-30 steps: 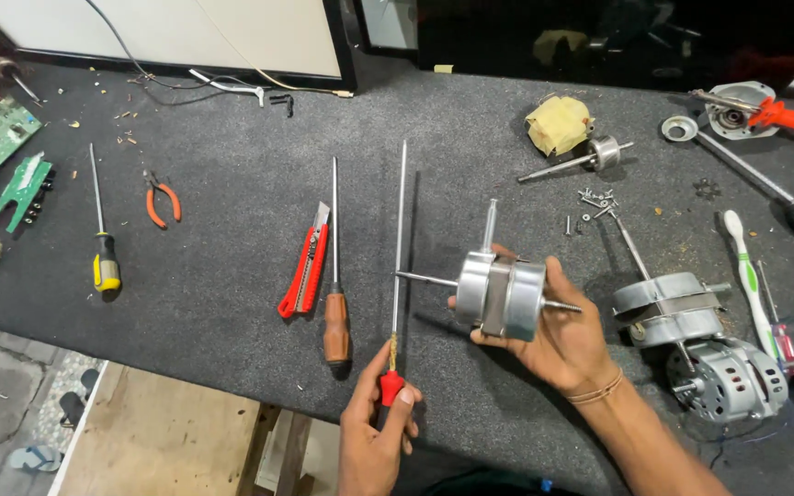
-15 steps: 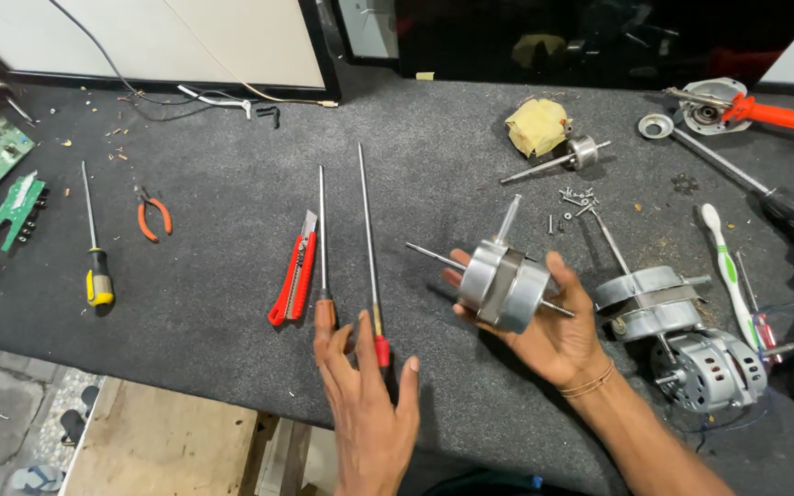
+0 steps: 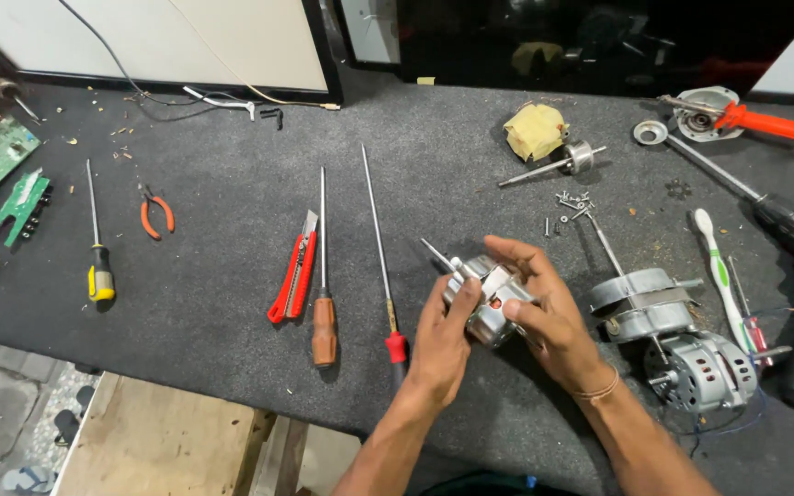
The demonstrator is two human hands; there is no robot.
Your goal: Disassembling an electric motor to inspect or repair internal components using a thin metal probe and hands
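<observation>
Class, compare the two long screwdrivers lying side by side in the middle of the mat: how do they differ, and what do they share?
The brown-handled screwdriver has a thick brown handle; the red-handled screwdriver has a slim red and black one. The red-handled screwdriver's shaft is longer and leans slightly, while the brown-handled screwdriver lies nearly straight, beside a red utility knife. Both rest untouched on the grey mat, tips pointing away from the person.
</observation>
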